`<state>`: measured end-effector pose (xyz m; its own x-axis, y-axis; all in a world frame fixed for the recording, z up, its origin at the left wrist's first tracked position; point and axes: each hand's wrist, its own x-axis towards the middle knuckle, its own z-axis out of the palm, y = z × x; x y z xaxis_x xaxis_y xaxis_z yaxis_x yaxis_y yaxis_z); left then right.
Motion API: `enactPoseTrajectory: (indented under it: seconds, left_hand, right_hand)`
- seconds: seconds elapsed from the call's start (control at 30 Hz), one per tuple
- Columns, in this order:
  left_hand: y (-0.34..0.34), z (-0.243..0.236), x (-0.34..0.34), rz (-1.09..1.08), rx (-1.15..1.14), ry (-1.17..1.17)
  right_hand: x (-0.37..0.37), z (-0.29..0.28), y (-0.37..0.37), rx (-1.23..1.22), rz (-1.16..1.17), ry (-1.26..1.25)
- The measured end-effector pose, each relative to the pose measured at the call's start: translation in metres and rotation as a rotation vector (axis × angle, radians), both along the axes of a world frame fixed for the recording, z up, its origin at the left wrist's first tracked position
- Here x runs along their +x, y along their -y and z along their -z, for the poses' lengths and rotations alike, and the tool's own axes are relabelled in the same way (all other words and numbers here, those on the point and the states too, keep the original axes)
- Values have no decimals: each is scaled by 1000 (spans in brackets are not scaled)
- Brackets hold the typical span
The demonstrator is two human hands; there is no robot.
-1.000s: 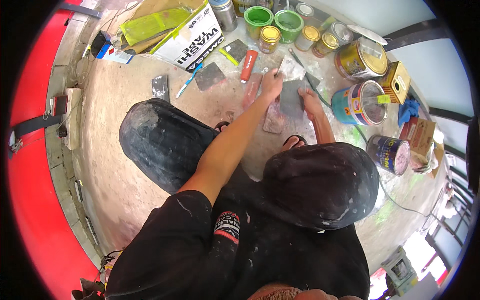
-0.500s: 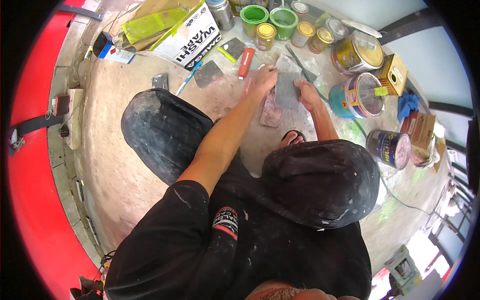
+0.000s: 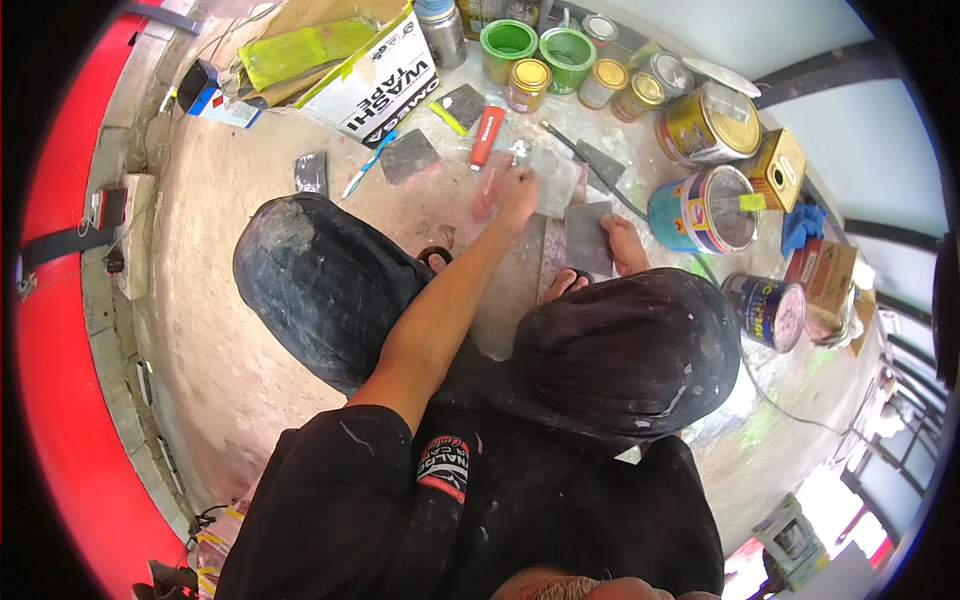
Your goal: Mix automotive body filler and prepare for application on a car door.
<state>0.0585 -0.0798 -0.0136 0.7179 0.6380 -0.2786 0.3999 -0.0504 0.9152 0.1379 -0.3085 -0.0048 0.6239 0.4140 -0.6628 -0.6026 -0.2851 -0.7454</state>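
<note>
Our right hand's [image 3: 627,248] fingers hold a plate [image 3: 586,241], but whether our left hand [image 3: 518,200], tube [image 3: 486,138] at its eleven o'clock, grips anything, we cannot tell.

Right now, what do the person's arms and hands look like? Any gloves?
No gloves: the left hand and right hand are both bare, and so are the forearms. The left sleeve is short and black, with a pale streak. The black shirt has a red, white and black patch.
</note>
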Motion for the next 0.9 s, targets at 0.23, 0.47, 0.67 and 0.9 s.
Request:
enactPoseTrajectory:
  seconds: [0.23, 0.47, 0.67, 0.9]
  left_hand:
    - [-46, 11, 14, -275, -195, 77]
    - [-12, 5, 25, -305, -531, 189]
    - [-18, 2, 16, -86, -497, -58]
    - [-17, 26, 11, -167, -475, 75]
  right_hand:
    - [16, 55, 50, -38, 387, 12]
    - [8, 37, 80, -778, -71, 560]
    - [-13, -37, 2, -699, -116, 1490]
    - [-15, -22, -74, 153, 195, 31]
